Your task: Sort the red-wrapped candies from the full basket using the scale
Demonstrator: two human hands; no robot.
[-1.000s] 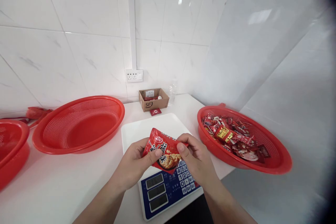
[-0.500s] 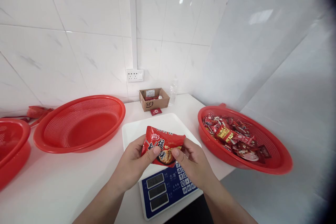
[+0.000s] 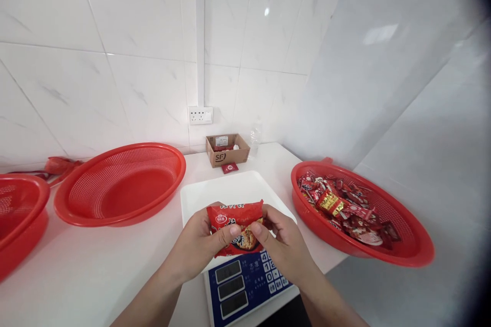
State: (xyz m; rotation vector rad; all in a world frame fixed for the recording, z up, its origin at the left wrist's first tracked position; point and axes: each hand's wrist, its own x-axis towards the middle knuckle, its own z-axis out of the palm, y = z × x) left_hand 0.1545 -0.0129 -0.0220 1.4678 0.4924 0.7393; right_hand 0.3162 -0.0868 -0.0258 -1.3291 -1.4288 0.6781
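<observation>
A red snack packet (image 3: 236, 214) with printed characters and a picture of food on its front is held up between both hands. My left hand (image 3: 201, 245) grips its left side, thumb pressed on the front. On the right side my right hand (image 3: 282, 242) pinches it the same way, its thumb close to the left one. The fingers behind the packet are hidden. Below the hands is a digital scale (image 3: 199, 191) with a white pan, a blue keypad panel and dark displays; the packet and hands cover part of it.
To the right a red plastic basket (image 3: 416, 245) holds many small wrapped snacks (image 3: 345, 209). Another red basket (image 3: 115, 219) stands at left, with part of a third (image 3: 23, 235) at the edge. Behind the scale are a cardboard box (image 3: 230, 156), a small red packet (image 3: 230, 167) and a clear plastic bottle (image 3: 254, 140).
The packet has been turned more level and its film looks more bunched, with my thumbs drawn closer together. The whole view has shifted slightly, so the background sits a little lower.
</observation>
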